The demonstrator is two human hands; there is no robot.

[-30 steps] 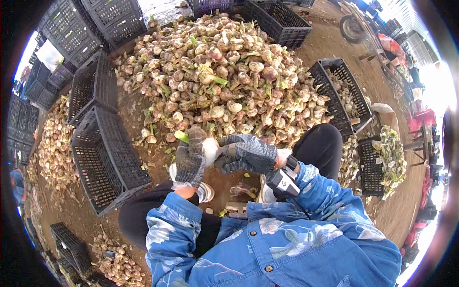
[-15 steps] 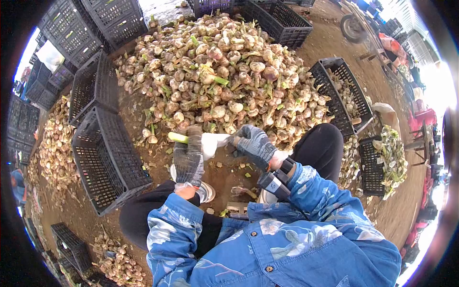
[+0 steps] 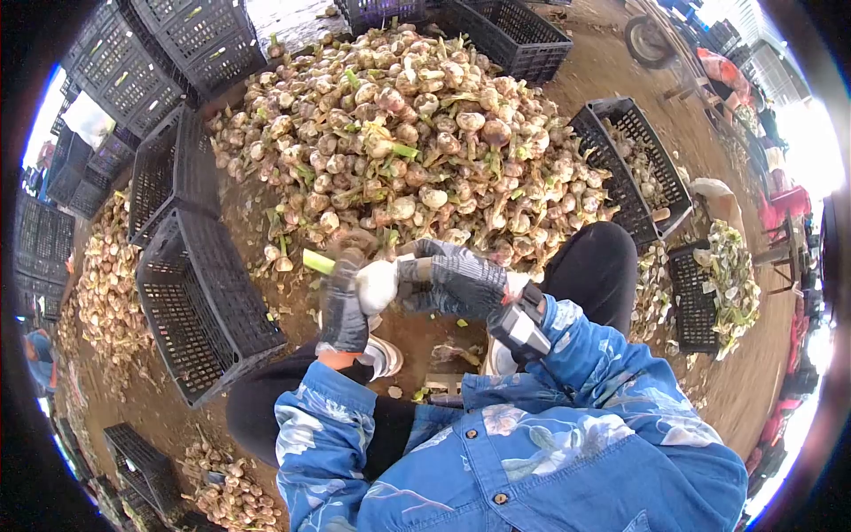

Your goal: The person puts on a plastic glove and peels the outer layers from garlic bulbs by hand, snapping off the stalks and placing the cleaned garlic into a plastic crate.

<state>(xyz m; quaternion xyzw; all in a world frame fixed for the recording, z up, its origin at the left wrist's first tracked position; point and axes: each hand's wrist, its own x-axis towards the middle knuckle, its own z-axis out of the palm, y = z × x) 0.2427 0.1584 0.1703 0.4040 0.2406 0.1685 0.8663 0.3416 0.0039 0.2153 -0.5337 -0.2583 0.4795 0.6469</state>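
My left hand [image 3: 344,303], in a dark grey knit glove, is wrapped round a garlic bulb [image 3: 378,286]. The bulb is white and smooth, and its cut green stalk [image 3: 317,262] sticks out to the left past my fingers. Right beside the bulb is my right hand [image 3: 463,279], gloved the same way and with curled fingers. A narrow tan piece [image 3: 418,268] shows at those fingers, too blurred to name. In front of both hands rises a big heap of unpeeled garlic [image 3: 403,142] with dry stems and roots.
Black plastic crates stand at the left [image 3: 204,310], the back [image 3: 514,40] and the right [image 3: 634,168], the last with garlic inside. More garlic [image 3: 106,275] lies at far left. Peelings [image 3: 731,284] spill by a small crate at right. My knees flank the heap's near edge.
My right hand has come closer to the bulb, and the white piece stretched between the hands no longer shows. The left hand still holds the garlic, turned slightly.
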